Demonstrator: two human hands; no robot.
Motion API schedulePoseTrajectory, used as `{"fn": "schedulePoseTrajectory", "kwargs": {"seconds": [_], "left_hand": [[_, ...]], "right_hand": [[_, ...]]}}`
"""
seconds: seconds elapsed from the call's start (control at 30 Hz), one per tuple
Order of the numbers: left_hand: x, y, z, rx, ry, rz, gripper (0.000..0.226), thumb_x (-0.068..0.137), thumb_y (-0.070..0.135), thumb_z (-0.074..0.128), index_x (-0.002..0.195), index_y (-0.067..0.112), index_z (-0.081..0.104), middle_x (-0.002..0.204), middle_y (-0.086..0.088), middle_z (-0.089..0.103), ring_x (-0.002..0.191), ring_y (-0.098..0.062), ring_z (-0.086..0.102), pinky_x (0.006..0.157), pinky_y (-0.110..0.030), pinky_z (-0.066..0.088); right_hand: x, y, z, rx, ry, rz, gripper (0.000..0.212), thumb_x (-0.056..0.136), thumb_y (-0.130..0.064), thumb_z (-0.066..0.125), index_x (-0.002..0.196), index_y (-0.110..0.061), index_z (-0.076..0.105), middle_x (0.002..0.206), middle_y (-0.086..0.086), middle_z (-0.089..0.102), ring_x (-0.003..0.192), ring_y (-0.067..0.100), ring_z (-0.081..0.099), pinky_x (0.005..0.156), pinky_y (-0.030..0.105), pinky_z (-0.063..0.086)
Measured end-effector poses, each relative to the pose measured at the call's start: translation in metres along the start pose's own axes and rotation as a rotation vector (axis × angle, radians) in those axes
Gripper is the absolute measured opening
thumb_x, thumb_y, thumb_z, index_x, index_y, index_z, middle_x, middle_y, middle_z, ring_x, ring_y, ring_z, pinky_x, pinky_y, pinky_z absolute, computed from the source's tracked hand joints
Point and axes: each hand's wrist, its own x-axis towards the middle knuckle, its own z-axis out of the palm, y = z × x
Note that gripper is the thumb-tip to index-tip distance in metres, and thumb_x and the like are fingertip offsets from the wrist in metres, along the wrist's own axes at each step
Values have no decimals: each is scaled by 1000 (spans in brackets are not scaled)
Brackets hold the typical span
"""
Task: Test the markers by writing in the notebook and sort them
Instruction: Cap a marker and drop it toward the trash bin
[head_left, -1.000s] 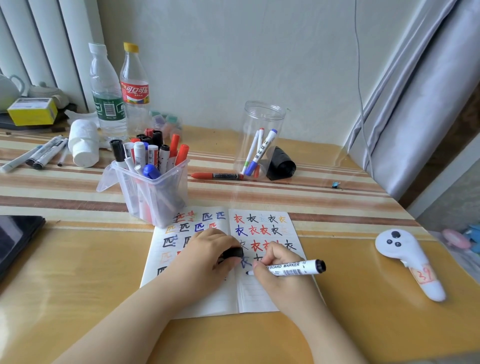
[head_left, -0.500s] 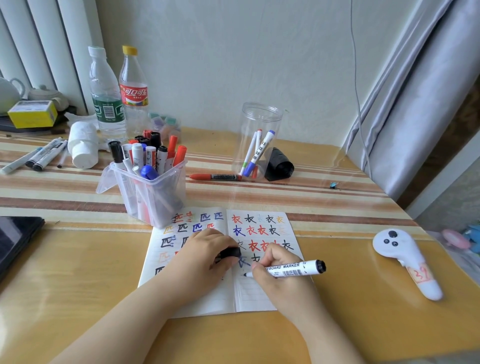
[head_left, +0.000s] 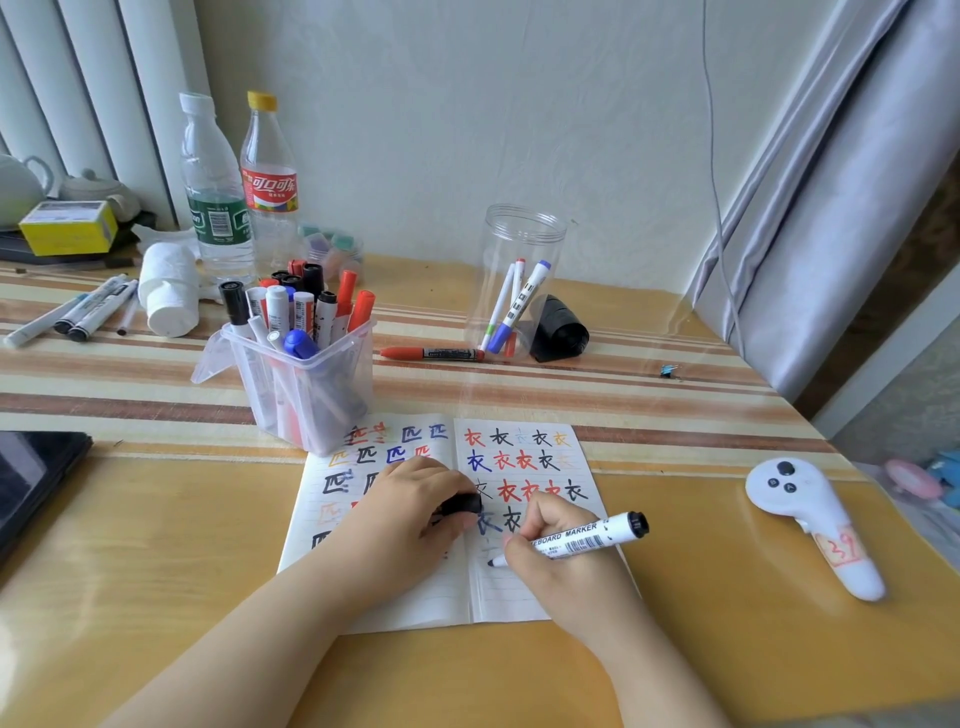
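Gripped in the right hand, the black whiteboard marker has its tip on the notebook, now a line lower than a second ago; the left hand still pinches the cap.

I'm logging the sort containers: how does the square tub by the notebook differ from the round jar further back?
The square tub is crowded with markers, caps up; the round jar holds only a few thin pens, leaning. The tub is squat with a flared rim; the jar is tall and cylindrical. The tub touches the notebook; the jar stands apart, beside a red marker. Both are clear plastic, open-topped.
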Motion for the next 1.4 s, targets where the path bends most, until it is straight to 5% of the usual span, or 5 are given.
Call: {"fn": "schedulePoseTrajectory", "kwargs": {"seconds": [0.27, 0.7, 0.87, 1.07, 1.4], "left_hand": [[0, 4, -3, 2, 0, -2, 19, 81, 27, 54, 96, 23, 64, 87, 11, 62, 88, -5, 48, 81, -17, 38], [3, 27, -31, -227, -81, -87, 14, 91, 23, 52, 102, 24, 60, 86, 20, 60, 85, 3, 54, 65, -5, 39], [-3, 39, -39, -272, -64, -69, 12, 91, 25, 53, 92, 35, 57, 76, 20, 60, 78, 1, 55, 60, -7, 39], [-11, 46, -43, -257, -78, -6, 26, 89, 42, 43, 99, 26, 61, 75, -2, 59, 68, -16, 49, 63, -24, 40], [-20, 62, -47, -241, -8, 34, 20, 92, 38, 45, 81, 26, 57, 58, 17, 47, 55, -7, 38, 52, -13, 30]], "right_hand": [[-1, -2, -2, 67, 33, -6, 35, 82, -7, 59, 58, -19, 39, 49, -7, 36, 44, 7, 27, 44, 20, 24], [10, -28, -25, 424, 116, -111, 33, 64, -45, 65, 60, -15, 51, 44, -7, 41, 46, 10, 35, 50, 17, 34], [10, -42, -24, 414, 78, -156, 36, 72, -36, 58, 67, -2, 47, 43, -3, 37, 46, 13, 32, 48, 18, 31], [8, -47, -10, 398, 39, -120, 25, 69, -33, 62, 62, -16, 45, 40, -7, 36, 40, 9, 32, 44, 14, 30], [9, -56, 7, 637, 111, -93, 32, 71, -15, 51, 51, -22, 26, 47, -4, 23, 45, 14, 23, 44, 22, 24]]}}
